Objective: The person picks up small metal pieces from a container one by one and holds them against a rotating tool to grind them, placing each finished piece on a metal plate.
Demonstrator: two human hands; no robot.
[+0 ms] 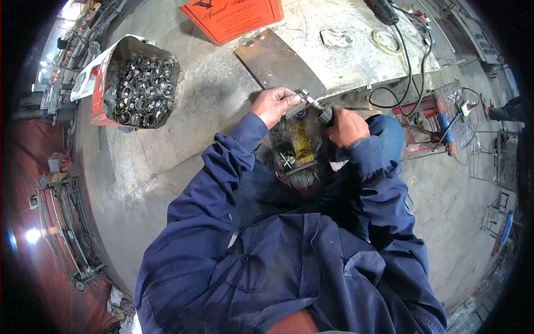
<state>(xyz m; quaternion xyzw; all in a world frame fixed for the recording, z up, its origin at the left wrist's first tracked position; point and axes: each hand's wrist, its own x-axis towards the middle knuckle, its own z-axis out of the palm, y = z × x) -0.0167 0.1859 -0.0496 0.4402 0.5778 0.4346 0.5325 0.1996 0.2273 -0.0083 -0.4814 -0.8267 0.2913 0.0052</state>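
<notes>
My left hand (272, 106) pinches a small shiny metal piece (303, 94) between thumb and fingertips; its exact shape is too small to make out. Wrapped in my right hand (347, 127) is a power tool (325, 114) with a dark body and a silver nose, perhaps a die grinder. Its nose points left and meets, or nearly meets, the metal piece. Below both hands, between my knees, sits a dark fixture with a yellow bar (302, 142). A flat rusty metal plate (278, 61) lies just beyond my left hand.
A cut-open tin (98, 104) full of small metal rings (146, 92) stands at left. An orange tin (236, 21) is at the back. A black cable (410, 72) loops at right, near a pale ring (387, 42) and a red metal stand (414, 133). A wheeled frame (69, 234) stands far left.
</notes>
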